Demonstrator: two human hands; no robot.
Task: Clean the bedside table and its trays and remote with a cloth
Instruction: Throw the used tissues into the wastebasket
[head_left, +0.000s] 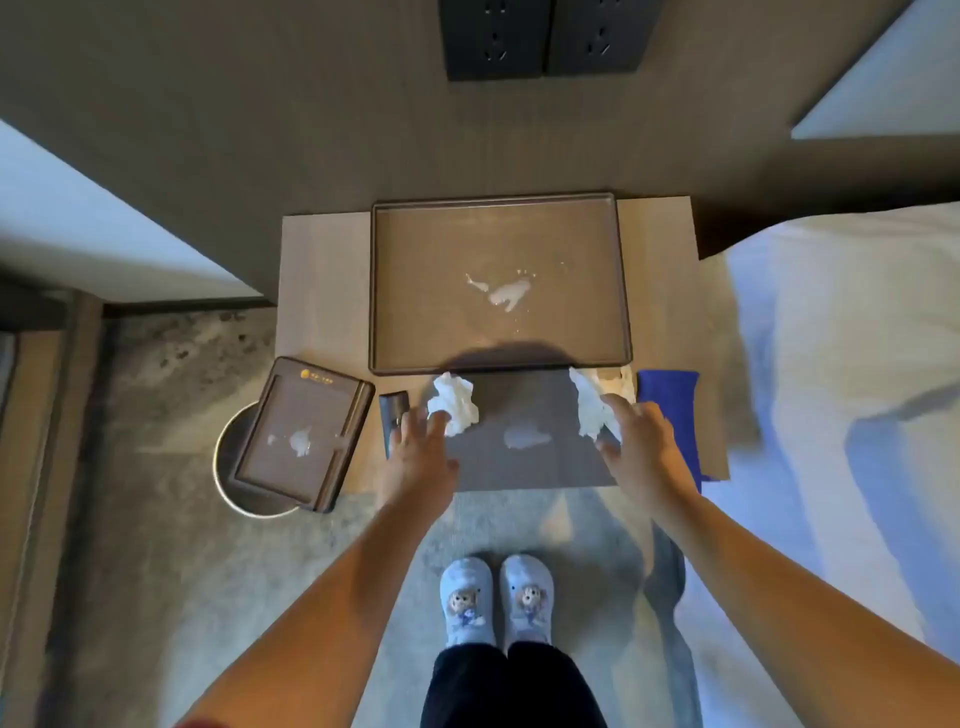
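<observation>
A wooden bedside table (322, 270) carries a large brown tray (498, 353) with a white spill in its middle. A small brown tray (291, 405), also spotted white, hangs over the table's front left corner. A dark remote (390, 415) lies beside it. My left hand (421, 452) reaches a crumpled white tissue (454, 402), fingertips touching it. My right hand (644, 447) pinches a second crumpled tissue (589, 410). Between the hands a white smear (524, 436) marks the shadowed tabletop. A blue cloth (667, 395) lies at the table's right front.
A round waste bin (228, 483) stands on the floor under the small tray. A white bed (857, 364) is close on the right. Dark socket panels (540, 36) sit on the wall behind. My slippered feet (496, 597) stand before the table.
</observation>
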